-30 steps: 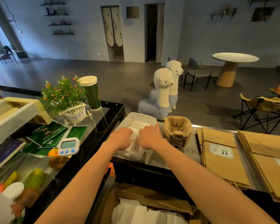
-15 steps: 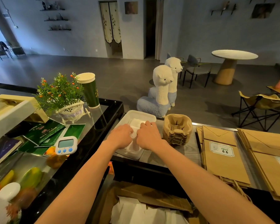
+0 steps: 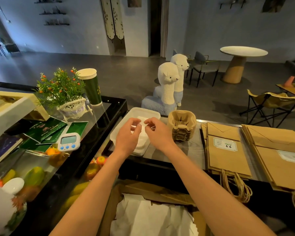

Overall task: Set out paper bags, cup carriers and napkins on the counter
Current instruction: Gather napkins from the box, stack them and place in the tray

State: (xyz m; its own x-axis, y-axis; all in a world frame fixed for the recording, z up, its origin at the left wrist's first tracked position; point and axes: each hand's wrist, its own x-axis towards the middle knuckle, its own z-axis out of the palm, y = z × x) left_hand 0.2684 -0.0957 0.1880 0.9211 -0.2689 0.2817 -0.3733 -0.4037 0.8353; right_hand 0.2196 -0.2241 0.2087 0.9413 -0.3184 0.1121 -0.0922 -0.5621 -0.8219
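Napkins [image 3: 140, 144] lie stacked in a shallow white tray [image 3: 116, 133] directly under both hands, on the counter [image 3: 191, 150]. The left hand [image 3: 126, 138] and the right hand [image 3: 158, 135] hover side by side above the stack, fingers loosely curled, tips turned toward one another and almost meeting. A second ago, and half a second ago, both hands sat lower, knuckles up, pressing on the napkins. Now they have lifted off and the fingers have loosened. Whether either hand pinches the edge of a top sheet I cannot tell, because the white paper behind the fingertips would hide a thin edge. The stack looks unmoved in its tray.

Just off the right hand's outer side, near but apart, stands a nested pile of cup carriers [image 3: 181, 126]. Farther out on that side lie flat paper bags [image 3: 226, 150], then a second stack of bags [image 3: 279, 150] beyond them, with twine handles hanging over the near edge. Off the left hand's outer side, on the raised glass case, sits a small white timer [image 3: 68, 142], with a potted plant [image 3: 60, 89] past it.

The lift reads as the end of patting the napkins down. With all three kinds of supply lying on the counter, the task looks close to done, with at most some straightening left.
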